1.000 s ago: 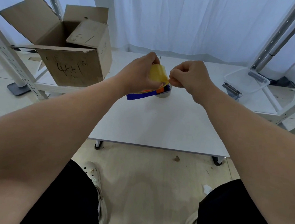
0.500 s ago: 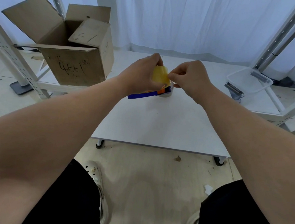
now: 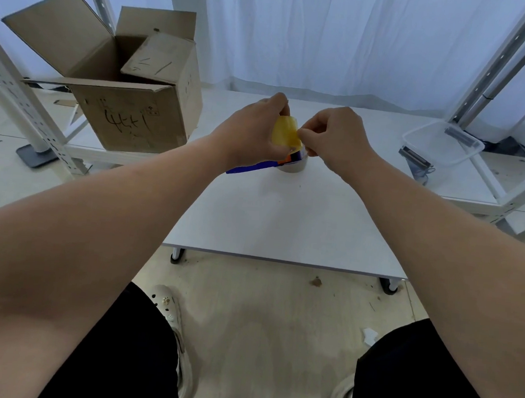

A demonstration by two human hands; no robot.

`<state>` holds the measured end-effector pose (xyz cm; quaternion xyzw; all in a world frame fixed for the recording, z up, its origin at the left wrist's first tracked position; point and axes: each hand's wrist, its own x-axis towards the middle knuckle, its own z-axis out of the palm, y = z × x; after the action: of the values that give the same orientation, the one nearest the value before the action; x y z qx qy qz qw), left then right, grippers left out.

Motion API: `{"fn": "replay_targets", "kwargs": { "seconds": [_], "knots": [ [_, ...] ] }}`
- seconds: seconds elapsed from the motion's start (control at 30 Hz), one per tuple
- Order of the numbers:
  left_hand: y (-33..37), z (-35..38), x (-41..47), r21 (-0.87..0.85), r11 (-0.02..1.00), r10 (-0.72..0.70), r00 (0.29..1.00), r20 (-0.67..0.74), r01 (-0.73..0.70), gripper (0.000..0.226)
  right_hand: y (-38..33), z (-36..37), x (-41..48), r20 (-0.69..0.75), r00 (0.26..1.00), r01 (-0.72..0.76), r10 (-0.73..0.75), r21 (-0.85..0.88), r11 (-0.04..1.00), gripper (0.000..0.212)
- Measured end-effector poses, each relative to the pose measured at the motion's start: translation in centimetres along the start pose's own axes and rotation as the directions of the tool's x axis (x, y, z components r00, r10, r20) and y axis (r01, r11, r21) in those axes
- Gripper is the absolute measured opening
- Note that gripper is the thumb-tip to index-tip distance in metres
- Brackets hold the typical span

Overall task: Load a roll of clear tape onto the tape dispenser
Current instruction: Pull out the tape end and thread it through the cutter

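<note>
Over the far middle of the white table (image 3: pixel 284 219), my left hand (image 3: pixel 247 135) grips a tape dispenser (image 3: pixel 257 166) with a blue handle and an orange part; most of its body is hidden under the hand. A yellow translucent flap (image 3: pixel 284 131) stands up from the dispenser between my hands. My right hand (image 3: pixel 335 135) pinches the right edge of that flap with curled fingers. A roll of clear tape (image 3: pixel 293 167) shows just below the dispenser's front end, resting on the table.
An open cardboard box (image 3: pixel 131 94) stands on a low shelf at the left. A clear plastic tub (image 3: pixel 443 142) sits on the shelf at the right, with a small metal part (image 3: pixel 413 157) in front of it. White rack posts flank both sides.
My right hand has shifted slightly left and down along the yellow flap's edge. The left hand and dispenser stay in about the same place.
</note>
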<state>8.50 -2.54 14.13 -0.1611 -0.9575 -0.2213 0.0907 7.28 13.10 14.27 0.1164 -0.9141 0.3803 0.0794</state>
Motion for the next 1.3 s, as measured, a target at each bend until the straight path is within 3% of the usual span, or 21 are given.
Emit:
{"fn": "replay_targets", "kwargs": {
  "seconds": [0.1,0.43,0.6,0.8,0.93,1.1,1.3],
  "knots": [
    [-0.1,-0.2,-0.1,0.003,1.000,-0.006,1.000,0.006,0.005,0.062,0.1,0.1,0.1,0.006,0.999,-0.038,0.038,0.034,0.999,0.034],
    [-0.2,-0.3,-0.5,0.017,0.999,0.027,0.999,0.034,-0.028,0.062,-0.6,0.2,-0.2,0.063,0.997,-0.031,0.031,-0.005,1.000,0.011],
    [0.0,-0.7,-0.6,-0.039,0.998,0.058,0.998,-0.001,-0.058,0.061,-0.6,-0.4,0.0,-0.002,0.997,-0.074,0.075,0.108,0.991,0.012],
    [-0.3,-1.1,-0.9,-0.131,0.991,0.037,0.999,0.009,-0.036,0.062,0.3,-1.0,0.5,-0.010,0.980,-0.181,0.197,0.352,0.918,0.031],
    [-0.6,-1.0,-1.0,-0.170,0.985,0.013,0.999,0.034,-0.007,0.060,0.7,-1.7,0.7,0.072,0.961,-0.269,0.268,0.470,0.840,0.015],
    [-0.8,-0.7,-0.9,-0.156,0.987,-0.018,0.997,0.076,0.030,0.063,0.9,-1.4,0.3,0.115,0.975,-0.218,0.189,0.350,0.911,0.010],
    [-0.6,0.3,-0.4,-0.125,0.978,-0.124,0.944,0.306,0.169,0.076,0.6,-0.4,0.2,0.162,0.981,-0.140,0.103,0.233,0.962,0.007]
  ]
}}
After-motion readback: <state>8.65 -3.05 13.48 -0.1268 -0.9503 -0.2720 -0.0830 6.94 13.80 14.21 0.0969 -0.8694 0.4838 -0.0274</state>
